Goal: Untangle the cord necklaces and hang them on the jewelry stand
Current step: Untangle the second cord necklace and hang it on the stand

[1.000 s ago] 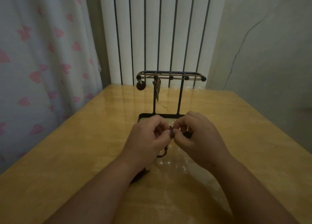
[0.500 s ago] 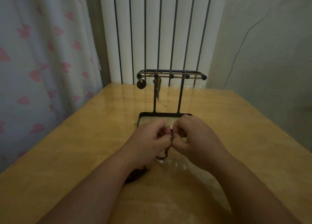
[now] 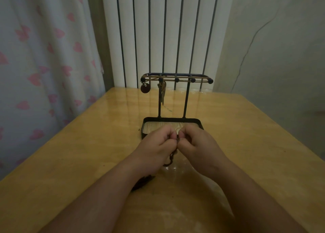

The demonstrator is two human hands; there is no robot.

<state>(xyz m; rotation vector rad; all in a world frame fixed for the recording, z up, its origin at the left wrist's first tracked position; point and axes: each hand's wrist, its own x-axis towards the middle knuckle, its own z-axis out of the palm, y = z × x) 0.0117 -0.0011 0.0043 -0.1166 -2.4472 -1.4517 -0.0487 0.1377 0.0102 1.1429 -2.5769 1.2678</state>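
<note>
A black wire jewelry stand with a tray base stands at the table's middle. From its top bar hang a cord necklace with a round dark pendant and a second one with a long pendant. Just in front of the tray, my left hand and my right hand meet fingertip to fingertip, both pinching a dark cord necklace. Its loop dangles between my wrists onto the table. A dark tuft of it shows under my left forearm. The pinched part is mostly hidden by my fingers.
The wooden table has a glossy top. A curtain with pink hearts hangs at the left, a white ribbed radiator stands behind the table, and a grey wall is on the right.
Both hands have drifted slightly forward toward the stand's tray while still working the cord between the fingertips. The hanging loop has shifted a little.
</note>
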